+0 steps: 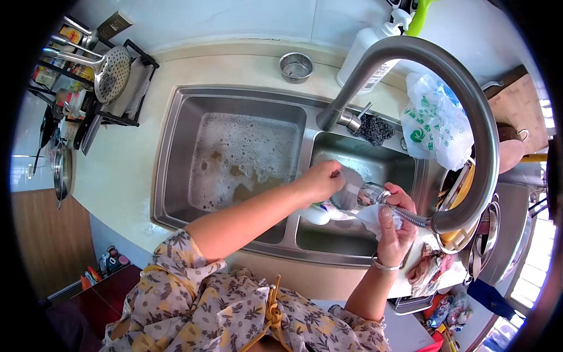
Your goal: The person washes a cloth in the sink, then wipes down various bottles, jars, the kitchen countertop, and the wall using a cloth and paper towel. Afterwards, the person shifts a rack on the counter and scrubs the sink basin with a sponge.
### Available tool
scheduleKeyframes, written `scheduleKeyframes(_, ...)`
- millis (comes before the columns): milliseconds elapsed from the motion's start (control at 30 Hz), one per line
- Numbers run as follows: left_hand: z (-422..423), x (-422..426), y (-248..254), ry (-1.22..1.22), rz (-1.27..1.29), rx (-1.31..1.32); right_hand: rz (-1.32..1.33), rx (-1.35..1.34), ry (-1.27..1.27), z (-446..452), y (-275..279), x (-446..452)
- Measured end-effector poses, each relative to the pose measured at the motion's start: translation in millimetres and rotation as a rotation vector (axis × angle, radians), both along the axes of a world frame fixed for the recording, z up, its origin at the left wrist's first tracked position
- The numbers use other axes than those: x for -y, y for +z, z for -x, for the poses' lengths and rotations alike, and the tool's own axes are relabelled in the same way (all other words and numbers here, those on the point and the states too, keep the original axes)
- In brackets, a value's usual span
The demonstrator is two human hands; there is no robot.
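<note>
Tap head (370, 193) in the middle right of the frame, above the right basin (400, 170), is where we find both hands at work. As far as we can judge, the job is partway through: the head hangs on a coiled hose (409, 216) from the end of the tap (491, 129), and a white cloth (375, 220) is up against it. Sudsy water (246, 144) stands in the left basin (180, 146), at the left centre of the frame. How much is left, we cannot tell; nothing here shows the head finished with.

The right hand (399, 226) lies on the lower right side of the head, its thumb pressing the white cloth and its other fingers bent behind the hose. The left hand (321, 180) is on the upper left side, fingers bunched together and, it seems to us, pinching a blurred grey piece (348, 190) that sits between them and the head. We cannot make out whether any left fingertip touches the metal itself.
</note>
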State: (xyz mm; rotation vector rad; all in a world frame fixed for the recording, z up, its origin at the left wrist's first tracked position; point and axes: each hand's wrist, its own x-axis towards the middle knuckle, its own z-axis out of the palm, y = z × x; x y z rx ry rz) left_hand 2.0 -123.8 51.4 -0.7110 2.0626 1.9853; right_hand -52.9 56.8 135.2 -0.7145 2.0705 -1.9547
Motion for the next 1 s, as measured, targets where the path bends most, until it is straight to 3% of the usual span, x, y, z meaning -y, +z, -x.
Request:
scheduleKeyframes(100, 2, 2, -5, 0.162, -0.194, -0.177, -0.062, -0.063, 0.0, 1, 2, -3)
scheduleKeyframes(167, 2, 11, 4, 0.081, 0.022, -0.248, -0.098, -0.08, -0.012, 1, 3, -5)
scheduleKeyframes(333, 1, 9, 12, -0.077, 0.051, -0.214, -0.105, -0.118, -0.023, 1, 5, 3)
scheduleKeyframes(400, 0, 11, 9, 0.037, 0.313, -0.378, -0.106, -0.143, -0.045, 2, 6, 8)
scheduleKeyframes(433, 0, 18, 15, 0.037, 0.322, -0.377, -0.097, -0.141, -0.043, 2, 6, 8)
scheduleKeyframes(500, 2, 43, 30, 0.256, 0.296, -0.358, -0.14, -0.179, -0.069, 4, 5, 3)
scheduleKeyframes(700, 7, 129, 58, 0.526, 0.845, -0.662, -0.152, -0.15, -0.078, -1, 6, -1)
scheduleKeyframes(900, 40, 178, 63, 0.414, 1.123, -0.804, -0.159, -0.14, -0.08, -2, 8, 4)
scheduleKeyframes(1000, 51, 195, 44, 0.201, 1.346, -0.674, -0.177, -0.133, -0.088, -2, 10, 3)
